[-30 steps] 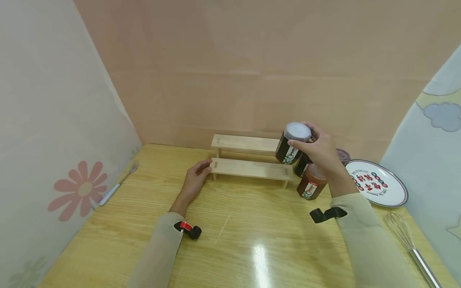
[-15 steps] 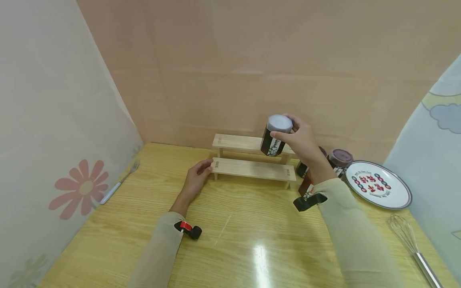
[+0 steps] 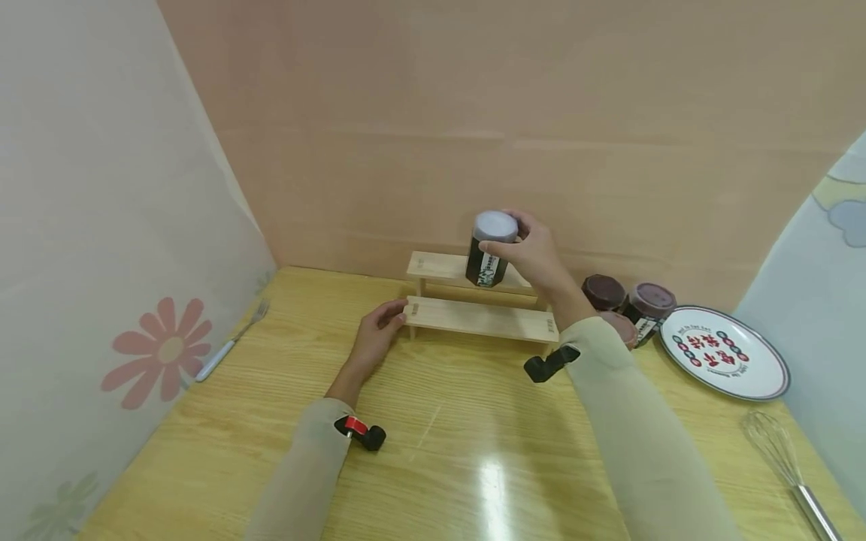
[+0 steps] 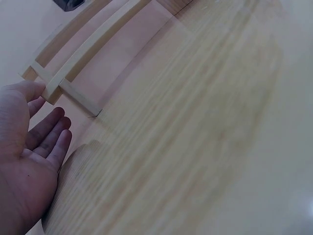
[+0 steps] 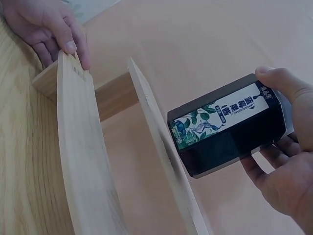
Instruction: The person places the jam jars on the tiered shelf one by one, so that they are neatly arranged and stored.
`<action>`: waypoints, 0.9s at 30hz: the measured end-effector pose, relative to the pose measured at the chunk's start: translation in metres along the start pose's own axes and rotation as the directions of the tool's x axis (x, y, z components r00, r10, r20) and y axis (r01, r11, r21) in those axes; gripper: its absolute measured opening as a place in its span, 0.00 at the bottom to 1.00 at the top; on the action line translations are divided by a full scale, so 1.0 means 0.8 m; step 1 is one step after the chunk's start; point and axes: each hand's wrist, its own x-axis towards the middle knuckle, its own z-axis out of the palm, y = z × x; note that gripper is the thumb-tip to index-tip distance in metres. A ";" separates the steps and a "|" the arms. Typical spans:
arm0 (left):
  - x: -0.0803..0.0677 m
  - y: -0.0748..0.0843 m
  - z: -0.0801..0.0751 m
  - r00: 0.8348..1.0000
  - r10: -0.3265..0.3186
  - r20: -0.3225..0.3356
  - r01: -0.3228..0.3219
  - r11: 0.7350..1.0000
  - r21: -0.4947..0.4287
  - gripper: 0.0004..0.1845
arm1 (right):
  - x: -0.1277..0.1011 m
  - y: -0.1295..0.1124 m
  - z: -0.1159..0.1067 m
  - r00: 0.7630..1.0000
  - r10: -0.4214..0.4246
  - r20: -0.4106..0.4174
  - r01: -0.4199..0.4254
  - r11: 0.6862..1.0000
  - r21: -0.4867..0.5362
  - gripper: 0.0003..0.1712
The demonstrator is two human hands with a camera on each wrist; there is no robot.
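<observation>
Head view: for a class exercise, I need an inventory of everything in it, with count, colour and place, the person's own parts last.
Table: 1, yellow wood, across the lower picture
Rack: 1, pale wood, two shelves, back centre of the table
Held jar: 1, black, grey lid, at the rack's upper shelf
Other jars: 3, lids purple, dark brown and pinkish, right of the rack
Plate: 1, white with dark rim, far right
Whisk: 1, silver, lower right
Fork: 1, silver, pale handle, left
Backdrops: 3, tan behind, whitish left, pale blue right
Wrist mounts: 2, black, one per wrist
Sleeves: 2, beige, lower picture
Left hand: 1, at the lower shelf's left end
Right hand: 1, gripping the held jar
</observation>
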 end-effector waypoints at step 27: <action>0.001 0.001 0.004 1.000 -0.015 0.004 0.015 1.000 -0.003 0.19 | 0.040 0.006 0.050 1.000 0.003 -0.005 -0.003 0.999 0.035 0.43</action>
